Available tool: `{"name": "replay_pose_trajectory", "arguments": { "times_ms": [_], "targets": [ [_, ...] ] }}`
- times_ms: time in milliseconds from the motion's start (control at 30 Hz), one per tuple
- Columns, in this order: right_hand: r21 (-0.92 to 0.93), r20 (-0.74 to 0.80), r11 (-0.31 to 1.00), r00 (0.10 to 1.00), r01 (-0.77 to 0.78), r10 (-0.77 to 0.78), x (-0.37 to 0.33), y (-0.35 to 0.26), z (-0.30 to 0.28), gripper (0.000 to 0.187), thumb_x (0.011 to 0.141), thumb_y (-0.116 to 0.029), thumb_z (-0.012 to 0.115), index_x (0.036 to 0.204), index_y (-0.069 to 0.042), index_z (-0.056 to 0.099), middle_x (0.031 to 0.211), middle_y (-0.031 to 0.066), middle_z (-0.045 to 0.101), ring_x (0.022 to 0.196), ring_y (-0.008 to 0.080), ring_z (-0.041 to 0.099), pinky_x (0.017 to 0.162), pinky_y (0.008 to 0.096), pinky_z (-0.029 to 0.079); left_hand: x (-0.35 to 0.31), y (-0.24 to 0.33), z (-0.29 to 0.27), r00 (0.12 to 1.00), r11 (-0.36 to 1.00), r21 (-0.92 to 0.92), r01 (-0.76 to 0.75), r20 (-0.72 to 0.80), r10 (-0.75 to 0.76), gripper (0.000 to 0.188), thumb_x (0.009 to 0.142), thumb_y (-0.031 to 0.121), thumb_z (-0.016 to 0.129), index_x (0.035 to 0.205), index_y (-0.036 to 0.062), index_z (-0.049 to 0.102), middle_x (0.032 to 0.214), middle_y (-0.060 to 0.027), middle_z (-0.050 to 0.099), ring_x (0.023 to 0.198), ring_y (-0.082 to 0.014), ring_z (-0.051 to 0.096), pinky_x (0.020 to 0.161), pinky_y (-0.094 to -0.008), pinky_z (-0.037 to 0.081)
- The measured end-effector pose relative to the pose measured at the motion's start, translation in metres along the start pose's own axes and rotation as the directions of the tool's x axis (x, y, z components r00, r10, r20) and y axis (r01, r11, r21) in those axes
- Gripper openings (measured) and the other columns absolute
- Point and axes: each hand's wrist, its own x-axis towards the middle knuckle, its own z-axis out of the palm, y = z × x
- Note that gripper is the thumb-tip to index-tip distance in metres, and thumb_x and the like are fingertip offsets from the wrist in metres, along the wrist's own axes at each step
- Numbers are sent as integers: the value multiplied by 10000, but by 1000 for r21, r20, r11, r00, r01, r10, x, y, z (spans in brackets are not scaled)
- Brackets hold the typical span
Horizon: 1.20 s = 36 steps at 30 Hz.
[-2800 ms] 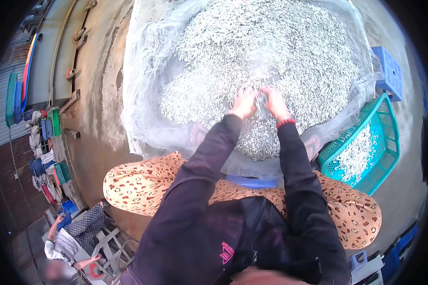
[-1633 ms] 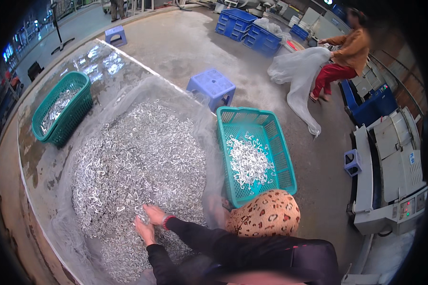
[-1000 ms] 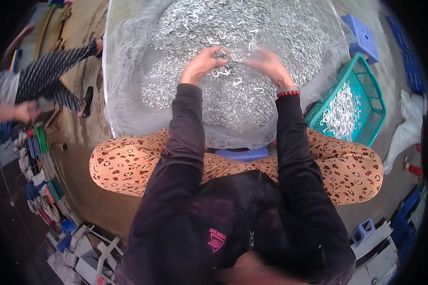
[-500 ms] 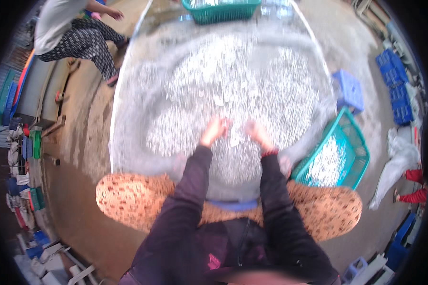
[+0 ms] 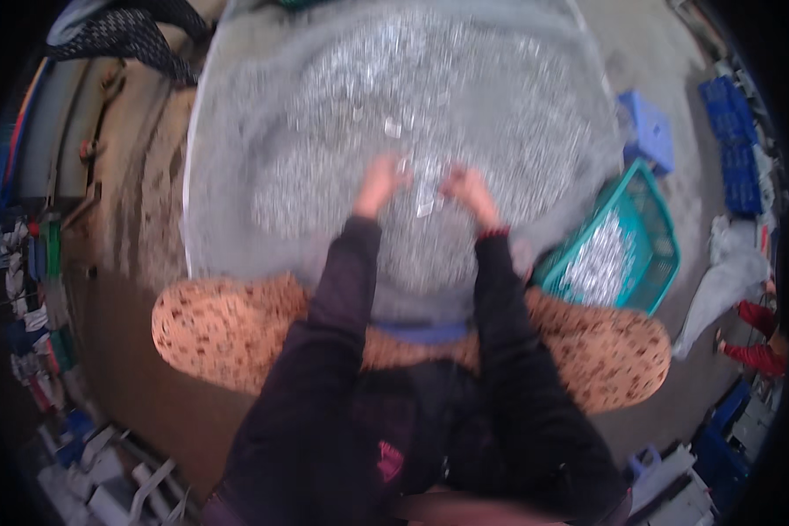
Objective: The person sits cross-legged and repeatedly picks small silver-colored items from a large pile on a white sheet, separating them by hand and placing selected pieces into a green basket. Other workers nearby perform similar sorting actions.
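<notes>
A wide heap of small, slender silvery things (image 5: 535, 158), which look like little fish, lies spread over a grey sheet (image 5: 223, 184) in front of me. My left hand (image 5: 380, 184) is low over the middle of the heap, its bent fingers apart and pointing inward. Facing it from the right, my right hand (image 5: 471, 191) has its fingers bent and spread too. Between the hands lies a brighter whitish clump (image 5: 427, 175). Blur hides whether any small piece touches the fingertips. Another pale piece (image 5: 393, 129) rests just beyond my left hand.
By my right knee stands a green basket (image 5: 662, 263) partly filled with similar silvery pieces. A blue plastic stool (image 5: 647, 131) is behind it. Stacked blue crates (image 5: 729, 145) line the right side. Another person's patterned trouser legs (image 5: 131, 44) show at far left.
The view has tipped down toward me, so the far basket has nearly left the picture. My hands stay facing each other over the heap, around the pale clump. The other person shows less.
</notes>
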Motion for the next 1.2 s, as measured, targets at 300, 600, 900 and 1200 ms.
{"name": "replay_pose_trajectory", "arguments": {
  "times_ms": [300,600,900,1200],
  "targets": [
    [-316,-141,947,990,-56,11,-10,-5,0,555,722,-134,700,1255,-107,549,962,190,646,884,307,614,784,402,486,-3,1,-21,921,244,-905,349,282,-268,270,910,276,598,1012,26,601,901,-37,627,809,-141,618,651,-323,498],
    [-202,-216,978,972,51,-95,-19,23,35,284,741,-285,715,871,-32,712,829,213,646,823,349,606,751,412,465,-17,-6,46,986,982,-88,169,8,-169,247,692,258,771,800,51,690,750,-163,670,712,-287,661,687,-382,507],
    [403,-188,914,972,-52,138,-5,-27,-8,271,838,-151,624,983,73,672,916,137,690,743,151,649,644,255,493,3,17,-3,971,978,-86,190,161,-174,303,644,282,831,673,28,668,641,-97,648,630,-149,605,616,-316,472],
    [837,-16,541,984,-85,180,-8,-36,-17,249,878,-172,626,994,48,629,899,91,661,789,143,632,698,257,509,-3,24,-16,969,702,-670,242,206,-137,219,777,289,734,796,89,647,772,25,622,640,-56,498,549,-240,377]
  ]
}}
